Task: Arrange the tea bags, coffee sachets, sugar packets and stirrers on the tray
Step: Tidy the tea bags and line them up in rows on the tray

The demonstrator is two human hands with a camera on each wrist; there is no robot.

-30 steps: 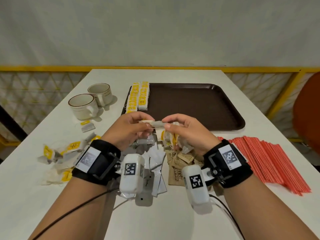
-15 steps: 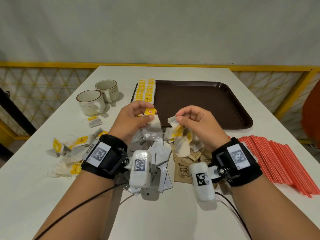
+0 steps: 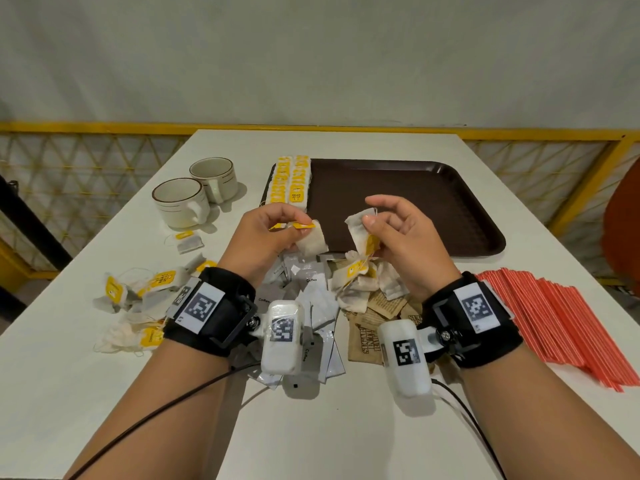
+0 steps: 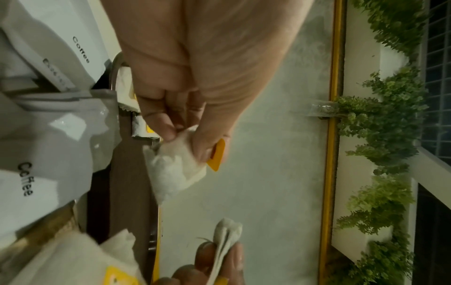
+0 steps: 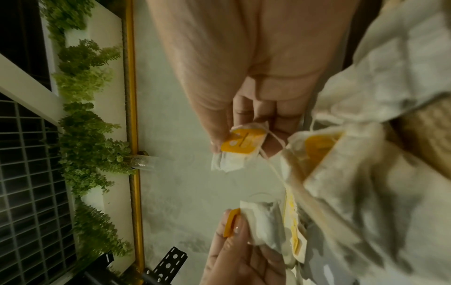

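Both hands hover over the near edge of the brown tray. My left hand pinches a white tea bag with its yellow tag under the thumb. My right hand pinches a second tea bag; its string runs down to the heap of tea bags below. Two rows of tea bags lie along the tray's left side. Grey coffee sachets, brown sugar packets and red stirrers lie on the table.
Two white cups stand left of the tray. More loose tea bags are scattered at the near left, one by the cups. A yellow railing runs behind the white table. Something orange-brown is at the right edge.
The hands have drawn apart: one second ago they met over one tea bag, now each holds its own, the right one lifted higher. The camera has tilted slightly.
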